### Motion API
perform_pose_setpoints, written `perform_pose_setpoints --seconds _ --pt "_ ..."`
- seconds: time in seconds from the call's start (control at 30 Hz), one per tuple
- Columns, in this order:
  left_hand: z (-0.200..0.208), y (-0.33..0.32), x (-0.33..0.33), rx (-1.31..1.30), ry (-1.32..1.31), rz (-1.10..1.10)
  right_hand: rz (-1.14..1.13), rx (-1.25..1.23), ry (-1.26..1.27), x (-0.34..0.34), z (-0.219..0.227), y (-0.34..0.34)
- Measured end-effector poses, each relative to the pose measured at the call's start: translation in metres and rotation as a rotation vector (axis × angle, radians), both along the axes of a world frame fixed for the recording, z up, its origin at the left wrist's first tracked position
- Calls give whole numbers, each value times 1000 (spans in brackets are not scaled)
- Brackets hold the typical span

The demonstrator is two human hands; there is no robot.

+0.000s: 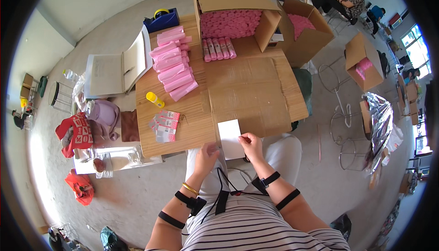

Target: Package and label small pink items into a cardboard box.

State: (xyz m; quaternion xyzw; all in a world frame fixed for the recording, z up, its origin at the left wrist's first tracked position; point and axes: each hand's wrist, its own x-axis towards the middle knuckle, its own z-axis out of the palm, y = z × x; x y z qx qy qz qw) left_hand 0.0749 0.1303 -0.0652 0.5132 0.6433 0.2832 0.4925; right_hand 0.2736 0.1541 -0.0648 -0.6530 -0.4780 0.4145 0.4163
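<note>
A blank white sheet of paper [228, 136] overhangs the table's near edge, its far part resting on a flattened cardboard piece [249, 95]. Thumb and fingers of my right hand [251, 146] pinch its right edge. Just left of the paper is my left hand [206, 157], its fingers curled in; whether anything small is between them is hidden. Several small printed cards [166, 125] lie in a loose pile on the wooden table's left side. Behind them a yellow glue stick [155, 99] lies on its side.
Pink-wrapped rolls [173, 63] are stacked farther back, with a row of rolls [219, 49] before an open carton [233, 2] full of pink items. A blue tape dispenser [162, 20] stands at the far left corner. An open folder [109, 72] lies left, another carton [306, 40] right.
</note>
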Motion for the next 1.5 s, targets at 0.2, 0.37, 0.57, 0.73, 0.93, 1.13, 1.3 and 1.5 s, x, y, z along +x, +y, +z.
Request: perform_pose_setpoints --seconds 0.2,0.37,0.57,0.73,0.93,1.13,1.3,1.5 --pt "-6 5 16 15 -159 -59 -27 -4 -46 9 -2 -1" --pt "-6 5 20 15 -136 -56 -45 -24 -91 14 2 0" --pt "32 2 21 72 90 -153 -61 -18 -118 21 -2 5" --pt "44 -2 26 423 392 -445 -58 -54 -153 18 0 9" --pt "46 -2 35 481 488 -552 -50 -20 -181 17 2 10" --pt "40 0 38 512 591 -594 -43 -31 -224 17 2 10" --pt "37 1 38 524 607 -606 -33 -34 -231 18 0 11" --pt "40 2 38 513 612 -618 -21 -20 -245 18 0 12"
